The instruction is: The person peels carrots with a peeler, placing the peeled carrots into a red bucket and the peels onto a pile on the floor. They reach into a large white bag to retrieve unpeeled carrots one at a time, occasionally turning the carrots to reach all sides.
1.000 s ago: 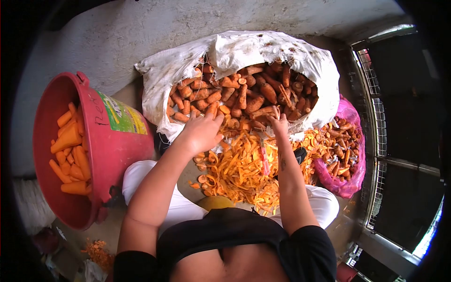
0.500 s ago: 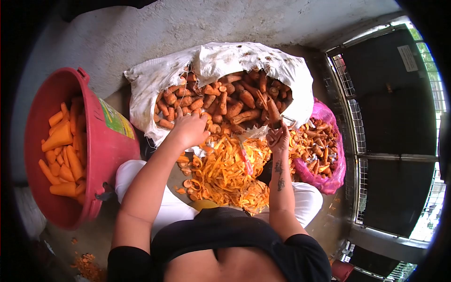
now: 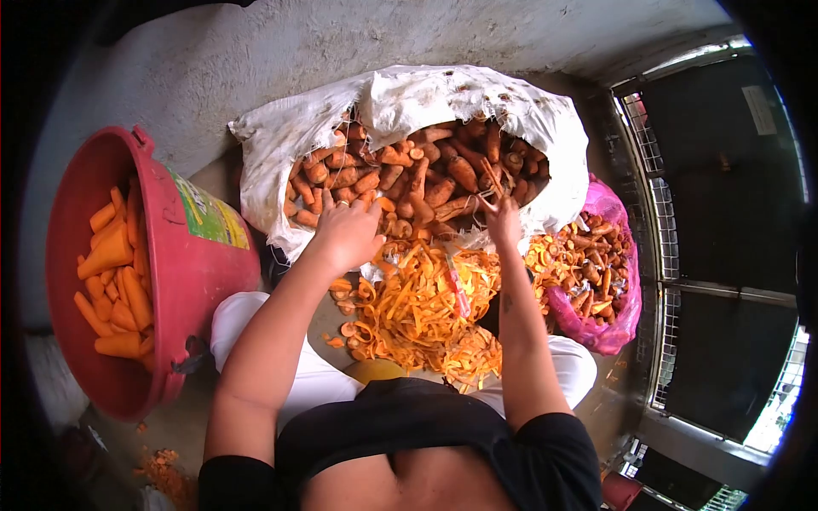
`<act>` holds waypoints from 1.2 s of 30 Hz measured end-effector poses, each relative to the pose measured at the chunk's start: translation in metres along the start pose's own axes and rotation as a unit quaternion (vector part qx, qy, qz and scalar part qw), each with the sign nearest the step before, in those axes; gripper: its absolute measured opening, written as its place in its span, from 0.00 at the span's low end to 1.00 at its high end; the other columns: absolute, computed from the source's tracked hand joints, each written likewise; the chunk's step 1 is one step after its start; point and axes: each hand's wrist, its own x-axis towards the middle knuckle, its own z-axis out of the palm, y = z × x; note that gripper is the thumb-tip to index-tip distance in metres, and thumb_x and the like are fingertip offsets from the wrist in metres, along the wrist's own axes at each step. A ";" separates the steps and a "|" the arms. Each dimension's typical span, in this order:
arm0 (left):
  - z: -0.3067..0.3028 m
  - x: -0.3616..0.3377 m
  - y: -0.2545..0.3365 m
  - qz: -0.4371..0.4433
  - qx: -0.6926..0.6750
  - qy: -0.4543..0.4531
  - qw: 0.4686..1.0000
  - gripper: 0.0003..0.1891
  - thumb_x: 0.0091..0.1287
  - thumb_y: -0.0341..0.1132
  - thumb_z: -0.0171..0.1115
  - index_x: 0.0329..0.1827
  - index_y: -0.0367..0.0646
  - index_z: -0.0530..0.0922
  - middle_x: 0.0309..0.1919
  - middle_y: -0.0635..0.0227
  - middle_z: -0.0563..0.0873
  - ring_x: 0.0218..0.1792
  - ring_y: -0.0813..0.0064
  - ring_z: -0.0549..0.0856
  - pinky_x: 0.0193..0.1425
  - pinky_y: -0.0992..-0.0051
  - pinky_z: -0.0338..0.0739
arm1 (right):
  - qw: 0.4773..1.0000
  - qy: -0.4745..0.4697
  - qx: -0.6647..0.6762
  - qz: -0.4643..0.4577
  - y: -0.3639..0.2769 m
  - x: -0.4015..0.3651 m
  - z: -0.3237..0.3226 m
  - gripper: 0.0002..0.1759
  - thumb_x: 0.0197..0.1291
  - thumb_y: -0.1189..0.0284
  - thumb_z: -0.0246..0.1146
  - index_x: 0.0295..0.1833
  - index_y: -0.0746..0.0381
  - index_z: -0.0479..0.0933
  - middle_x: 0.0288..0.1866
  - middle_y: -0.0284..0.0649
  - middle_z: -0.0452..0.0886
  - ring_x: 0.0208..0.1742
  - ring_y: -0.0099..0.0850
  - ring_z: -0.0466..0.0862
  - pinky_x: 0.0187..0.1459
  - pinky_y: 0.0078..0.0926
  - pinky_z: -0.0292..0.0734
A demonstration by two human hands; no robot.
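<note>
Unpeeled carrots (image 3: 460, 173) fill the open mouth of a white sack (image 3: 409, 102). My left hand (image 3: 348, 228) rests at the sack's lower left edge, its fingers spread over the carrots. My right hand (image 3: 503, 217) is at the right part of the opening, its fingers closed on something thin, which looks like a peeler but is hard to make out. Orange peelings (image 3: 417, 311) lie heaped between my legs, below both hands, with a knife-like red strip (image 3: 461, 294) on top.
A red tub (image 3: 200, 281) with peeled carrots (image 3: 111, 247) stands at the left. At the right, a pink sack (image 3: 626, 315) holds carrot pieces (image 3: 596, 255). Behind are a grey wall (image 3: 298, 51) and, at the right, dark panels with metal grilles.
My right hand has moved up into the sack's opening; the carrot that stood upright at its fingertips no longer shows there. My left hand has barely moved. The view has shifted slightly.
</note>
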 end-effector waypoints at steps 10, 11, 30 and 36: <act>0.000 0.013 0.007 0.005 -0.008 -0.007 1.000 0.30 0.65 0.44 0.57 0.67 0.38 0.65 0.59 0.48 0.75 0.54 0.53 0.80 0.73 0.42 0.46 | 0.873 -0.083 0.005 0.480 0.115 -0.019 -0.030 0.43 0.49 0.60 0.67 0.72 0.47 0.58 0.59 0.48 0.77 0.58 0.42 0.79 0.55 0.36 0.74; 0.000 0.013 0.007 0.006 -0.005 -0.001 1.000 0.30 0.64 0.44 0.57 0.67 0.38 0.65 0.59 0.48 0.75 0.54 0.53 0.80 0.73 0.42 0.46 | 0.888 -0.049 0.033 0.456 0.128 -0.038 -0.025 0.38 0.51 0.61 0.66 0.69 0.48 0.62 0.59 0.46 0.78 0.57 0.43 0.79 0.55 0.37 0.74; 0.017 0.017 0.013 0.036 0.006 0.008 0.999 0.30 0.64 0.44 0.57 0.66 0.37 0.66 0.51 0.50 0.79 0.52 0.54 0.81 0.71 0.45 0.52 | 0.963 -0.155 -0.220 0.010 0.063 0.078 -0.014 0.12 0.63 0.69 0.54 0.48 0.63 0.73 0.47 0.49 0.81 0.49 0.45 0.83 0.49 0.40 0.78; 0.010 0.012 0.011 0.026 -0.033 0.003 0.999 0.29 0.64 0.43 0.58 0.64 0.36 0.67 0.53 0.50 0.78 0.52 0.53 0.81 0.70 0.46 0.54 | 0.922 -0.135 -0.323 -0.167 0.071 0.077 -0.009 0.09 0.59 0.72 0.55 0.37 0.65 0.78 0.34 0.51 0.83 0.36 0.41 0.86 0.34 0.34 0.83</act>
